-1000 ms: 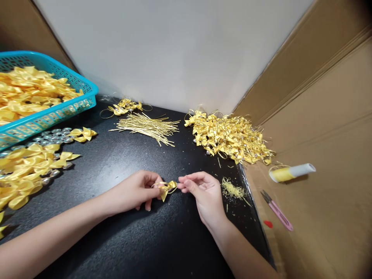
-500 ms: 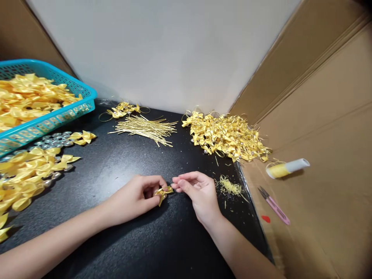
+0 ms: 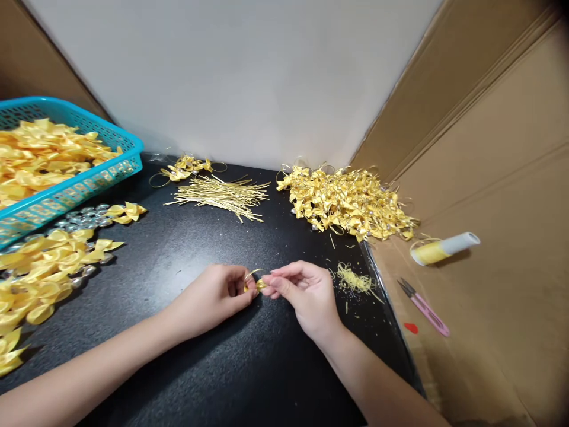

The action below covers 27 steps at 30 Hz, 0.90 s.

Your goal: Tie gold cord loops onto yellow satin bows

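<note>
Between my two hands, low over the black table (image 3: pixel 200 367), is a small yellow ribbon bow (image 3: pixel 261 285) with a thin gold loop (image 3: pixel 254 272) arching above it. My left hand (image 3: pixel 224 292) pinches the bow's left side between thumb and fingers. From the other side, my right hand (image 3: pixel 306 290) pinches the bow's right part with its fingertips. Much of the bow is hidden by the fingers. Straight gold cord pieces (image 3: pixel 222 194) lie in a bundle beyond my hands.
A blue basket (image 3: pixel 133 145) of yellow bows stands at the left, with loose bows (image 3: pixel 48 267) and silvery beads (image 3: pixel 84 217) before it. Looped bows (image 3: pixel 347 201) are heaped at the back right. Thread scraps (image 3: pixel 355 279), pink snips (image 3: pixel 424 308) and a thread tube (image 3: pixel 444 248) lie rightward.
My right fingertips have closed in on the bow, and the two hands are now together on it. The gold loop now stands up above the bow.
</note>
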Tool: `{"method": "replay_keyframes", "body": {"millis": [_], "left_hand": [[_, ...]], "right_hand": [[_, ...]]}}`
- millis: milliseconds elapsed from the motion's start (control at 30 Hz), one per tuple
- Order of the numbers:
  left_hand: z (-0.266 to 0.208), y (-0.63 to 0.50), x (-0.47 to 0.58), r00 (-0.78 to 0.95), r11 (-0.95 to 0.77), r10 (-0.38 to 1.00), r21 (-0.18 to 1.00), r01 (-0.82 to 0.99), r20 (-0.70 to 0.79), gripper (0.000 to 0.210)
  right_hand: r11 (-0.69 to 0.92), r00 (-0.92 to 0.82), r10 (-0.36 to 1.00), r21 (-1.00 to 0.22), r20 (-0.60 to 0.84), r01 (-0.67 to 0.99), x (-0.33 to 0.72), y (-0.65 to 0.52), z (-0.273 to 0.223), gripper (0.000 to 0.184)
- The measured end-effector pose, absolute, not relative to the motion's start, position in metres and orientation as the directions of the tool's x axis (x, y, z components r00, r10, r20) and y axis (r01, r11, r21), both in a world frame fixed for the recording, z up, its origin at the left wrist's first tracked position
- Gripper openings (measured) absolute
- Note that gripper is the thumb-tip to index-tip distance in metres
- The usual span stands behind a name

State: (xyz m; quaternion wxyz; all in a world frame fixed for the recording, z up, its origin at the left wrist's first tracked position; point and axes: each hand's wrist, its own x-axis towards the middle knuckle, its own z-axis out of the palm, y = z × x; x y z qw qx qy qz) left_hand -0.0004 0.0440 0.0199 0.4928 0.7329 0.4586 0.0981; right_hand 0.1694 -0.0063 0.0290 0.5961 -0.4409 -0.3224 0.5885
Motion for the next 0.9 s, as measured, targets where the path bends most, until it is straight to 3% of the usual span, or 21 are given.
{"method": "replay_keyframes", "body": {"millis": [233, 500, 900], "left_hand": [[0.0217, 0.0447, 0.0, 0.585, -0.03, 0.765, 0.893, 0.449, -0.269, 0.021], [0.0243, 0.0442, 0.0052, 0.555, -0.186, 0.789, 0.759, 0.624, -0.262, 0.029], [0.0246, 0.0415, 0.0027, 0.555, -0.15, 0.784, 0.783, 0.604, -0.279, 0.028]], "right_hand": [[-0.098, 0.078, 0.987, -0.916, -0.138, -0.388, 0.1686, -0.0047, 0.028, 0.012], [-0.096, 0.084, 0.987, -0.924, -0.136, -0.37, 0.1685, -0.005, 0.024, 0.015], [-0.016, 0.183, 0.978, -0.915, -0.098, -0.403, 0.1756, -0.0006, 0.0334, 0.014]]}}
